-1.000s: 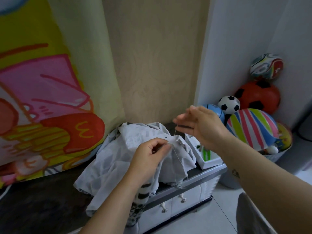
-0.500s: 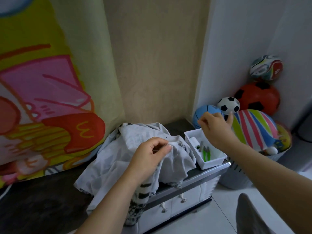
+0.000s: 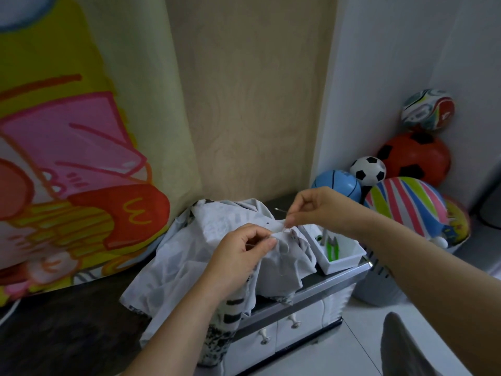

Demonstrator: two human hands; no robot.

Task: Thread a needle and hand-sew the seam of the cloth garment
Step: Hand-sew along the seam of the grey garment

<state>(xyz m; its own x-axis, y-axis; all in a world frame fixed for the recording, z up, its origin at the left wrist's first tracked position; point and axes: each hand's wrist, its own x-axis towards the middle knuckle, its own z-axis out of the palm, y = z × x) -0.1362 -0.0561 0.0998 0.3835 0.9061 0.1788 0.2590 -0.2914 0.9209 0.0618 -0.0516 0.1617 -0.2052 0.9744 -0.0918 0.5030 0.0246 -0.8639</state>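
Both hands are up at the cloth. The left hand (image 3: 241,256) has thumb and forefinger pressed together on a raised fold of the pale grey garment (image 3: 187,256), with the other fingers curled under beside them. The right hand (image 3: 320,210) comes in from the right, thumb and forefinger pinching the needle (image 3: 280,211), a thin silver sliver poking out to the left of the fingertips and tilted slightly. The rest of that hand's fingers are tucked in. The two pinches sit very near each other, the right just above and to the right of the left, over the same ridge of fabric. The thread is too fine to make out.

The garment lies heaped on the dark countertop (image 3: 67,335), one edge drooping over the front of a small white cabinet (image 3: 284,325) with knobbed drawers. Just beside the heap on the right stands a white tray (image 3: 343,264) with green snips (image 3: 332,248) in it. Beyond that, a pile of balls (image 3: 406,204) fills the corner, and a bright cartoon banner (image 3: 67,158) hangs at the left
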